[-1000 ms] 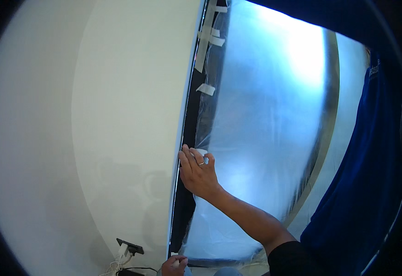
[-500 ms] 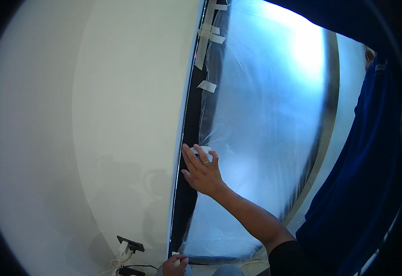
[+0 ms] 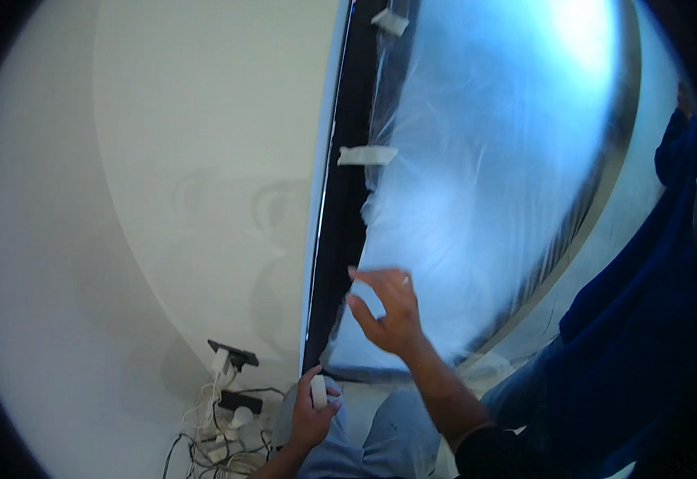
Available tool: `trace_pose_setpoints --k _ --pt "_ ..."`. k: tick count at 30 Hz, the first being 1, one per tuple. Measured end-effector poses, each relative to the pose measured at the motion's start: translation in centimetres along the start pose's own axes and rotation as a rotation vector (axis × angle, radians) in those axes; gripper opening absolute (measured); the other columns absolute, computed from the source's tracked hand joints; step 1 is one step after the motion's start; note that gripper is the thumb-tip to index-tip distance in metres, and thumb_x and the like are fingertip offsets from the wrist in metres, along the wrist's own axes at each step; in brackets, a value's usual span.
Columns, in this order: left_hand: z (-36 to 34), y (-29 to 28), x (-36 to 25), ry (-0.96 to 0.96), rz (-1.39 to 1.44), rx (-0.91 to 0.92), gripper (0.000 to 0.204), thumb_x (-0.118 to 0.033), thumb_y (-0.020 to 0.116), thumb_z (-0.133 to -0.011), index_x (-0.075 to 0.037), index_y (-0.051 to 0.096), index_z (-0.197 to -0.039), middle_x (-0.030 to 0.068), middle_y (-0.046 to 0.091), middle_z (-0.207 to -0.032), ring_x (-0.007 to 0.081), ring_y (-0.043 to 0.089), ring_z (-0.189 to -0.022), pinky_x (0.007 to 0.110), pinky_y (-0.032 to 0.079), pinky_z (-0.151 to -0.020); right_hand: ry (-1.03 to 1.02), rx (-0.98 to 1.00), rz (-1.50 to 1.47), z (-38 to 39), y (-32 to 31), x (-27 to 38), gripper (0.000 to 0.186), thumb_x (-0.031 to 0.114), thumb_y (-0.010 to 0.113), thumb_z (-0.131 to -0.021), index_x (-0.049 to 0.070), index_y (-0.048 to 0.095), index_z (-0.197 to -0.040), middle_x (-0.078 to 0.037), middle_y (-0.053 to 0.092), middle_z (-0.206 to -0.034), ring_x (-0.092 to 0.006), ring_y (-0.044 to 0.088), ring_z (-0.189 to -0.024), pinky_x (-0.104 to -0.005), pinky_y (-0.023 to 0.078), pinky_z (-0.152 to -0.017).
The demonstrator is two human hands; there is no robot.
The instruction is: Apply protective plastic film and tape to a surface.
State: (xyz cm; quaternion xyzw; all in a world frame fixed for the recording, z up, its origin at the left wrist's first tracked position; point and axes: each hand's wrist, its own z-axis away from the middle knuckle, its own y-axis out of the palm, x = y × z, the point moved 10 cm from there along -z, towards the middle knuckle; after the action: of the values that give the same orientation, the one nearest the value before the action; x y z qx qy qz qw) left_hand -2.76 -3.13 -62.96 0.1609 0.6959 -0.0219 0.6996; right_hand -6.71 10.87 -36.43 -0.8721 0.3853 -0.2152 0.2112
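Observation:
My left hand (image 3: pixel 308 419) is closed around a roll of white tape (image 3: pixel 319 392), low in the picture beside my knee. Higher and to the right, my right hand (image 3: pixel 396 311) is held in front of a clear plastic sheet (image 3: pixel 460 231), thumb and forefinger apart, with nothing visible between them. The sheet covers a tall, bluish, bright pane. Its left edge lies loose over a black frame strip (image 3: pixel 342 188). A white tape strip (image 3: pixel 368 156) joins sheet and strip above my right hand, and another tape piece (image 3: pixel 390 22) sits near the top.
A pale wall (image 3: pixel 213 160) stands to the left. Near its foot are a dark wall plate with a plug (image 3: pixel 232 353), a black power strip (image 3: pixel 240 401) and tangled cables (image 3: pixel 229 459). At the right stands another person in dark blue clothing (image 3: pixel 635 303).
My right hand has come away from the tape strip, which now lies across the sheet's edge. The view has shifted downward, showing more of my left hand with the tape roll and the cables.

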Motion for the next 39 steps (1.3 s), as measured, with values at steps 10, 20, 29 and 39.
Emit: trace_pose_setpoints --k 10,20,29,39 --pt "3.7 1.2 4.1 -0.016 -0.076 0.206 0.082 0.007 0.064 -0.086 -0.009 0.025 -0.157 0.015 0.062 -0.119 0.0178 0.063 -0.097 0.033 0.054 -0.086 0.975 0.488 -0.456 30.4 10.2 -4.3 0.028 0.019 0.064 -0.101 0.004 0.068 -0.124 -0.011 0.073 -0.106 -0.0185 0.068 -0.102 -0.0351 0.052 -0.088" --pt "-2.3 -2.2 -15.9 1.273 -0.733 -0.562 0.066 -0.015 0.066 -0.09 0.003 0.034 -0.145 0.0292 0.035 -0.142 0.0398 0.035 -0.134 0.054 0.028 -0.115 0.353 -0.346 -0.269 3.0 8.4 -7.9 0.05 0.03 0.069 -0.096 -0.004 0.057 -0.131 -0.021 0.066 -0.106 -0.0341 0.064 -0.096 -0.0439 0.051 -0.083" --pt "-6.4 -1.3 -18.3 1.407 -1.074 -0.852 0.069 -0.027 0.07 -0.09 0.002 0.035 -0.142 0.0281 0.029 -0.14 0.0392 0.039 -0.128 0.047 0.042 -0.104 0.164 -0.532 -0.064 -5.0 7.1 -8.7 0.038 0.029 0.062 -0.103 0.003 0.043 -0.083 -0.019 0.044 -0.066 -0.0312 0.043 -0.054 -0.0427 0.039 -0.053" --pt "-10.5 0.6 -15.2 1.53 -0.823 -0.53 0.072 -0.027 0.073 -0.094 0.006 0.023 -0.135 0.0219 0.049 -0.105 0.0306 0.063 -0.096 0.037 0.06 -0.084 0.398 -0.312 -0.139 10.8 15.6 -17.9 0.03 0.034 0.073 -0.091 0.007 0.063 -0.101 -0.014 0.069 -0.088 -0.0403 0.066 -0.081 -0.05 0.05 -0.068"
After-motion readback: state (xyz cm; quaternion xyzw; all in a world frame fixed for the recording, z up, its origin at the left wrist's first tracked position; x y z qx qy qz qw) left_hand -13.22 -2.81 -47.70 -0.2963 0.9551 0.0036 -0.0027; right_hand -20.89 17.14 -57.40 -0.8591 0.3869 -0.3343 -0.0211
